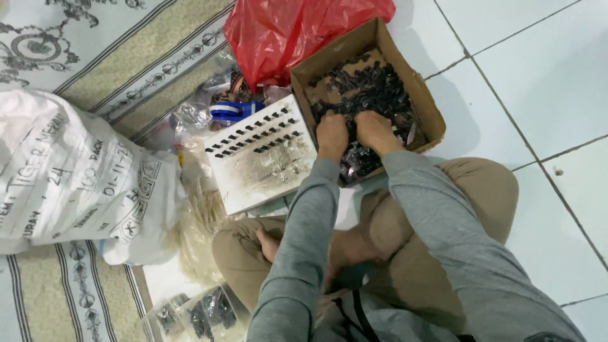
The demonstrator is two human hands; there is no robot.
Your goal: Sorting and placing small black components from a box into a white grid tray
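Both my hands reach into a brown cardboard box point(428, 101) filled with several small black plastic parts point(373, 88). My left hand point(332, 134) and my right hand point(376, 130) rest side by side on the near end of the pile, fingers curled down into the parts. What the fingers hold is hidden. Just left of the box lies a white board point(253, 174) with rows of small black pieces point(253, 136) set on its far half. Grey sleeves cover both my arms.
A red plastic bag point(285, 31) lies behind the box. A large white sack point(69, 177) sits at the left on a patterned mat point(126, 50). Blue tape roll point(234, 111), clear bags of black parts point(202, 313), white floor tiles point(538, 76) at the right. My crossed legs are below.
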